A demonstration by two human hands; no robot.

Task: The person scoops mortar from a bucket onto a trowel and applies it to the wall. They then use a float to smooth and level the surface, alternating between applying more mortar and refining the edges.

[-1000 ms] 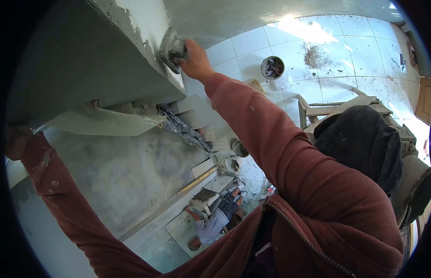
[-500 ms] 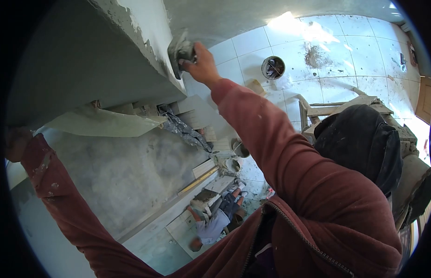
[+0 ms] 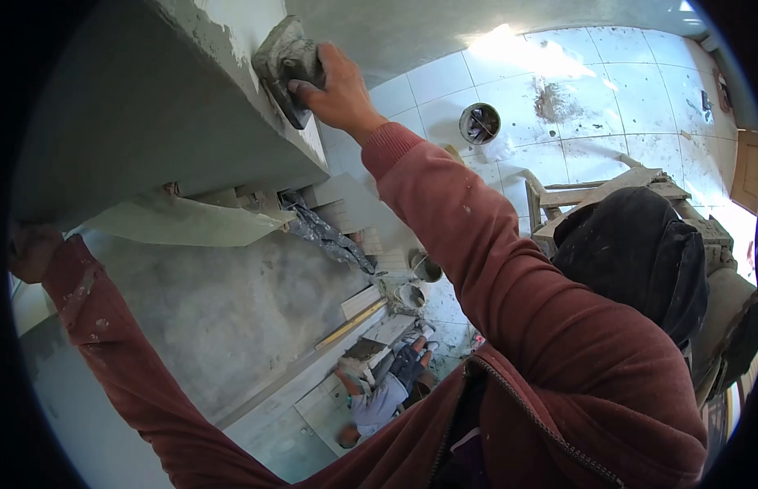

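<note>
My right hand (image 3: 340, 88) is closed around the handle of a mortar-smeared plastering float (image 3: 288, 61). The float's dark flat face lies against the narrow plastered edge of a grey column (image 3: 248, 33) at the top. At the far left, my left hand (image 3: 35, 251) is raised beside the underside of the same grey structure. Deep shadow and the lens edge hide its fingers, so what it touches is unclear. Below the structure hangs a pale, curved sheet (image 3: 183, 220).
On the tiled floor stands a bucket (image 3: 480, 123) with tools inside. A wooden trestle (image 3: 575, 196) with a black backpack-like bag (image 3: 632, 261) is at right. Down below, another person (image 3: 383, 403) works beside boards. More buckets (image 3: 410, 295) stand near the wall, with a yellow level-like bar (image 3: 350, 323).
My right hand has moved up and left along the column edge with the float, which now shows more of its back. My left hand has stayed nearly in place.
</note>
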